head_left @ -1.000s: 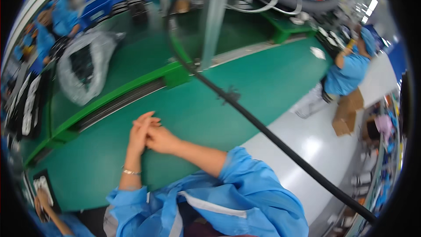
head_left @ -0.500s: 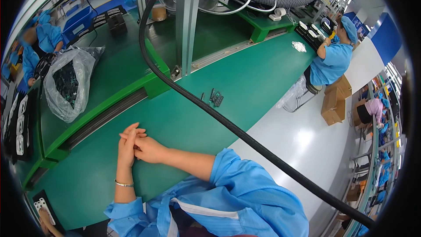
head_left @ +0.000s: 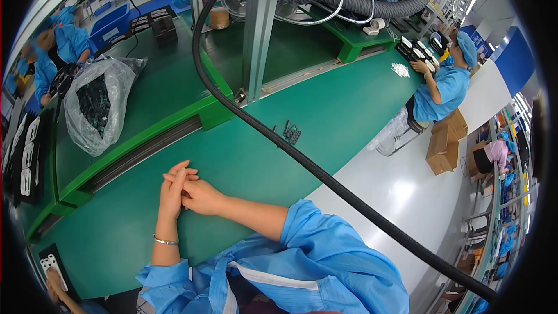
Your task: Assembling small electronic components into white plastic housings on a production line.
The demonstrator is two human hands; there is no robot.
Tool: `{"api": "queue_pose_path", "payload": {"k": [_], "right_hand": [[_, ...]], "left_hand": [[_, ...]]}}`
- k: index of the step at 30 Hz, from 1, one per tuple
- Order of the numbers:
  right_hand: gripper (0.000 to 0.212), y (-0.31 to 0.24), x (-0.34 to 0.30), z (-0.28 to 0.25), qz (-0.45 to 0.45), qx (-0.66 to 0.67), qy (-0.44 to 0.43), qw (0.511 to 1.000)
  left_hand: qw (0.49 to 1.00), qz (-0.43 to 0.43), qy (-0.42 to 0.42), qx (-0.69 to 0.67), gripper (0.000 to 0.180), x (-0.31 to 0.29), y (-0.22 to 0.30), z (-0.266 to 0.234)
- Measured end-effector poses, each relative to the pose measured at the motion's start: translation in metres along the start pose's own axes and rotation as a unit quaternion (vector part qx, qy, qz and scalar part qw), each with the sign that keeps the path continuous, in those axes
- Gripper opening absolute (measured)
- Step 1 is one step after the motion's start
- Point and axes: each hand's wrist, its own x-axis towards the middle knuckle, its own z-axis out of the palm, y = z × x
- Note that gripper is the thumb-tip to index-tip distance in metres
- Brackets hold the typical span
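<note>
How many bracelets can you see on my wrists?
1: a silver bracelet, around the wrist of your left hand. Your right hand has none visible; anything under the blue sleeves would be hidden.

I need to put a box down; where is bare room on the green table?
Bare: between the clasped hands and small dark parts; between those parts and the white pile. Crowded: far left, around the plastic bag and black trays.

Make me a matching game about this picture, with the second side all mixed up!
1. right hand
2. silver bracelet
3. clear plastic bag
4. cardboard box

A. around the left wrist
B. on the pale floor
C. touching the left hand
D. holding dark pieces

Pairs: 1-C, 2-A, 3-D, 4-B
</note>
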Motion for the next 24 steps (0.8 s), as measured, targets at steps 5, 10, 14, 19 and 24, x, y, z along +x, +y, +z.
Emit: {"api": "queue_pose_path", "payload": {"k": [5,10,14,19,24], "right_hand": [[0.061,-0.001,0.000,0.000,0.000,0.001,0.001,1.000],[0.058,0.005,-0.001,-0.003,-0.006,-0.001,0.007,1.000],[0.060,0.016,-0.002,0.003,-0.061,-0.049,0.029,0.997],[0.061,0.003,-0.015,-0.005,-0.022,-0.071,0.008,0.997],[0.056,-0.015,-0.067,-0.064,0.046,-0.085,0.033,0.995]], "left_hand": [[1.000,0.002,0.002,0.000,0.042,-0.001,0.000,0.000],[1.000,0.000,-0.005,0.010,0.042,0.004,-0.004,0.001],[1.000,0.006,0.001,0.008,0.043,0.001,-0.004,-0.001],[0.998,0.039,-0.026,0.030,0.046,-0.004,-0.006,0.003],[0.990,0.078,-0.083,0.085,0.047,-0.003,-0.013,0.002]]}}
